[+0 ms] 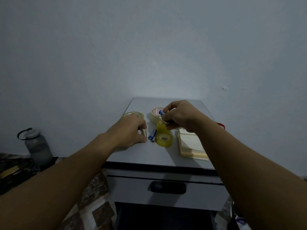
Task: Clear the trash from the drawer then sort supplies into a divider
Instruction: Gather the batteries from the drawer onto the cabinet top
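Right hand (178,118) pinches a blue battery (161,112); left hand (132,130) closes on something small; loose batteries (152,135) could roll off the bench (149,155).

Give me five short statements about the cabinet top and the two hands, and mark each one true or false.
1. The right hand holds a blue battery. True.
2. The drawer is pulled wide open. False: it is closed.
3. A paper stack lies on the cabinet top. True.
4. The water bottle stands on the cabinet. False: it stands apart, to its left.
5. The left hand is raised off the cabinet. False: it rests on the top.
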Motion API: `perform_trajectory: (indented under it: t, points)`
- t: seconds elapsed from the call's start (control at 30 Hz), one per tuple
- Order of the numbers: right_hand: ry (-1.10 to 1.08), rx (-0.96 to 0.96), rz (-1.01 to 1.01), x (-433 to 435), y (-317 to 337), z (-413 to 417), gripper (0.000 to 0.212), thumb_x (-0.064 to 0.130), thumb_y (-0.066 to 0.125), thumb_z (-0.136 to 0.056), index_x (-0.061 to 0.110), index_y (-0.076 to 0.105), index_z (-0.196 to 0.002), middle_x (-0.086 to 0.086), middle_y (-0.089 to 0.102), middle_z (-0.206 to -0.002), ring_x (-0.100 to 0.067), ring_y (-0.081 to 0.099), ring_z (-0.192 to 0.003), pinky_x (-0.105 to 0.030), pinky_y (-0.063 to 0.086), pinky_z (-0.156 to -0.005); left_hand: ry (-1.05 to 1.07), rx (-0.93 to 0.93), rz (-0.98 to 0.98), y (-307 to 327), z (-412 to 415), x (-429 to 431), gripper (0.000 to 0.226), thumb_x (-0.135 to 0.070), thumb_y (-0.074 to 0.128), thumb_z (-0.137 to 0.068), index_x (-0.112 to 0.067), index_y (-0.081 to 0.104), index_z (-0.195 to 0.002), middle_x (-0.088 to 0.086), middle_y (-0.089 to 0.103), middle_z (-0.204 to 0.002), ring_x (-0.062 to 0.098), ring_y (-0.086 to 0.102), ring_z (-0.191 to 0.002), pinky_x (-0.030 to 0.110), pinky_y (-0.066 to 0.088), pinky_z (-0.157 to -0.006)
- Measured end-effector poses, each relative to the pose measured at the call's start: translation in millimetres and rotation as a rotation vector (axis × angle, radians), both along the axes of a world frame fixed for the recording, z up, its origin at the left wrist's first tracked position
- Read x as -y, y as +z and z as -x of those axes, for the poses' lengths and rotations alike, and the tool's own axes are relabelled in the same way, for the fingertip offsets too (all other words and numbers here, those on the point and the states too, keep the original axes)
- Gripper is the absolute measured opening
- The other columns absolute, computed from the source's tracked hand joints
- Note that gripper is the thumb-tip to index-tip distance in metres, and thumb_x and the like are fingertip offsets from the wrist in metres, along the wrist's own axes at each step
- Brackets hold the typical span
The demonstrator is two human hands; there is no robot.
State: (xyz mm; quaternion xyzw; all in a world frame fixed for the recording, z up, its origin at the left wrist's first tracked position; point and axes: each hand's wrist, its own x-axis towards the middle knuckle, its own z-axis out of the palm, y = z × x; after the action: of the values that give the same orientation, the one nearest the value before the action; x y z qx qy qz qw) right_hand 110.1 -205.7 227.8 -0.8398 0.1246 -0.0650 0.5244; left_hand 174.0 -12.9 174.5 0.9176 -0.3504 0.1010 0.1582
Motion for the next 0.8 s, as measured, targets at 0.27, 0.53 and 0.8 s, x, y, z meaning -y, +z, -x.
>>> perform_trajectory:
  t: [0.27, 0.53, 0.8]
  points:
    - [0.016, -0.028, 0.094, -35, -7, -29, 0.015, -0.006, 0.069, -0.083, -0.006, 0.068, -0.098, -0.026, 0.069, -0.091, -0.032, 0.07, -0.07, -0.046, 0.063, -0.07, 0.146, 0.017, 0.336, -20, 9, -36, 0.019, -0.033, 0.071, -0.084, -0.026, 0.069, -0.102, -0.002, 0.055, -0.105, 0.018, 0.054, -0.096, 0.032, 0.046, -0.082]
    - [-0.046, -0.065, 0.495, -56, -25, -53, 0.023, 0.005, 0.064, -0.083, 0.004, 0.069, -0.106, -0.01, 0.071, -0.095, -0.019, 0.068, -0.074, -0.03, 0.062, -0.069, 0.211, -0.088, 0.473, -35, 11, -58, 0.018, -0.036, 0.074, -0.082, -0.026, 0.069, -0.097, -0.002, 0.056, -0.098, 0.014, 0.058, -0.081, 0.029, 0.047, -0.075]
    - [-0.076, -0.024, 0.661, -58, -30, -58, 0.029, 0.009, 0.062, -0.085, 0.008, 0.067, -0.113, -0.004, 0.07, -0.097, -0.011, 0.054, -0.065, -0.027, 0.056, -0.064, 0.182, -0.108, 0.484, -34, 18, -59, 0.027, -0.037, 0.082, -0.073, -0.027, 0.069, -0.094, -0.004, 0.054, -0.092, 0.012, 0.059, -0.076, 0.027, 0.049, -0.069]
